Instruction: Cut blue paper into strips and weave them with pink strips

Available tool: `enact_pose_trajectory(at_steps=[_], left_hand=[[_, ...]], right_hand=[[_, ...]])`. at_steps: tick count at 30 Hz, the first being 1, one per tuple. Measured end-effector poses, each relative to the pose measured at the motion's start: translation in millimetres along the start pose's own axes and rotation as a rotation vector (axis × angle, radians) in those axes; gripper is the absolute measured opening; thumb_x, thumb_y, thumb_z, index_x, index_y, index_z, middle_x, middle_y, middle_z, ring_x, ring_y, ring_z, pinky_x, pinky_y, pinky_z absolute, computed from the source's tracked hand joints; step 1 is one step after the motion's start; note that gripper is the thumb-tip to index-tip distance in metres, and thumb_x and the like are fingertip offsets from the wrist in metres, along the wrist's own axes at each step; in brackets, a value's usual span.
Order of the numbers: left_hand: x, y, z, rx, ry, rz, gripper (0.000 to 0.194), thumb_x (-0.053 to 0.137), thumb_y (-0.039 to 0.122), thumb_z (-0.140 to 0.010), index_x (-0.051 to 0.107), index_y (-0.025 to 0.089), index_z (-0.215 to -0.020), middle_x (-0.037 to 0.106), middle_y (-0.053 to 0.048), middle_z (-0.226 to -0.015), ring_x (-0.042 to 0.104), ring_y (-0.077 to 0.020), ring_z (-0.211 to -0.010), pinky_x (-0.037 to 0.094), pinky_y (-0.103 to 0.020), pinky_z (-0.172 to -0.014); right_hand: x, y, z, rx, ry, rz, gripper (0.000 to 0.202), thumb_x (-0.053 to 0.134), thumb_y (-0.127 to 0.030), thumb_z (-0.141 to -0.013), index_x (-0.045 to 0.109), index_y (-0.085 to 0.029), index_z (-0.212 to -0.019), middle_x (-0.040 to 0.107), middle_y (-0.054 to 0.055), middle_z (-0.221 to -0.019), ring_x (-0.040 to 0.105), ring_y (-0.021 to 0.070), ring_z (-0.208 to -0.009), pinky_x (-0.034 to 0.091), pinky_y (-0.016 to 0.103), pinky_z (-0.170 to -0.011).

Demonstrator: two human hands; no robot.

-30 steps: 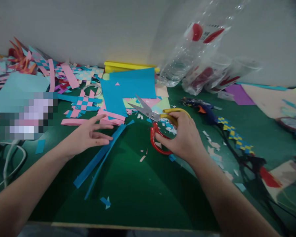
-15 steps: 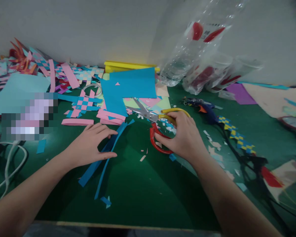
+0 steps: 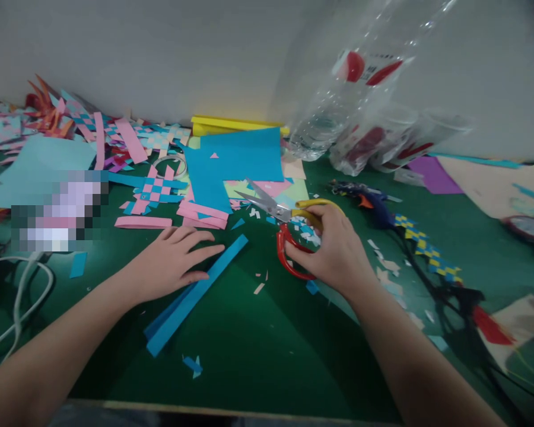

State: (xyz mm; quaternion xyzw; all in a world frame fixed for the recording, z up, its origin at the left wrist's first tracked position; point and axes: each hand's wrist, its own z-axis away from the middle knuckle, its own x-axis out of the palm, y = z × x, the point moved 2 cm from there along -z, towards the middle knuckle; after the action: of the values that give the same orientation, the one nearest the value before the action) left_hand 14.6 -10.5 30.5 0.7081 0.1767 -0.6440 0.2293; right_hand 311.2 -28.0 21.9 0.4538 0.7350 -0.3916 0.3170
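My right hand (image 3: pixel 336 252) grips scissors (image 3: pixel 280 214) by their red and yellow handles, fingers and thumb in the loops. The blades stand apart, pointing up and left above small paper scraps. My left hand (image 3: pixel 173 264) is open with fingers spread over the green table. Its thumb and forefinger are at the edge of a long blue paper strip (image 3: pixel 196 296), which lies slantwise; another blue strip shows partly beneath it. Beyond the hands is a large blue paper sheet (image 3: pixel 242 157), cut to an L shape, with folded pink strips (image 3: pixel 202 214) at its lower edge.
A woven pink and blue paper piece (image 3: pixel 155 187) lies left of the blue sheet. Plastic cup sleeves (image 3: pixel 360 112) lean on the wall. A glue gun (image 3: pixel 378 207) and its black cord run along the right. A white cable (image 3: pixel 20 296) lies at left.
The blue strip has dropped from between my left fingers and now lies flatter on the table. My left fingers have spread. The scissors stay in my right hand.
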Motion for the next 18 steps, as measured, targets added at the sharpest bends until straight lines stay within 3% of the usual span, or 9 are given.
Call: enact_pose_trajectory(at_steps=[6,12,15,18], left_hand=[[-1.8,-0.5,1.6,0.016,0.016,0.004,0.047,0.046,0.026,-0.1,0.042,0.028,-0.147,0.053,-0.009,-0.142,0.044,-0.0285,-0.13,0.035,-0.047,-0.105],[-2.7,1.5,1.4,0.128,-0.022,0.007,0.042,0.045,0.005,-0.093,0.065,0.029,-0.121,0.062,-0.002,-0.135,0.048,-0.0269,-0.124,0.035,-0.045,-0.101],[-3.5,-2.1,2.0,0.116,-0.005,0.062,0.038,0.043,0.005,-0.092,0.067,0.024,-0.115,0.067,-0.002,-0.128,0.053,-0.0234,-0.118,0.035,-0.04,-0.099],[-5.4,-7.6,3.3,0.095,0.008,0.116,0.025,0.048,0.016,-0.094,0.069,0.023,-0.106,0.07,-0.002,-0.12,0.057,-0.022,-0.113,0.037,-0.037,-0.097]], right_hand=[[2.2,3.6,0.1,0.019,0.036,-0.008,0.05,0.066,-0.047,-0.075,0.05,-0.02,-0.114,0.061,0.011,-0.099,0.062,0.031,-0.092,0.051,0.046,-0.076],[3.5,4.5,0.5,0.016,0.026,-0.008,0.051,0.066,-0.046,-0.075,0.05,-0.021,-0.115,0.061,0.012,-0.101,0.061,0.033,-0.095,0.05,0.049,-0.081],[3.7,4.9,0.5,0.02,0.028,-0.007,0.051,0.067,-0.047,-0.074,0.05,-0.021,-0.115,0.06,0.011,-0.099,0.061,0.0324,-0.093,0.049,0.049,-0.082],[3.8,4.4,0.3,0.023,0.026,0.004,0.051,0.067,-0.047,-0.074,0.05,-0.021,-0.114,0.061,0.011,-0.099,0.061,0.0321,-0.092,0.05,0.048,-0.081]])
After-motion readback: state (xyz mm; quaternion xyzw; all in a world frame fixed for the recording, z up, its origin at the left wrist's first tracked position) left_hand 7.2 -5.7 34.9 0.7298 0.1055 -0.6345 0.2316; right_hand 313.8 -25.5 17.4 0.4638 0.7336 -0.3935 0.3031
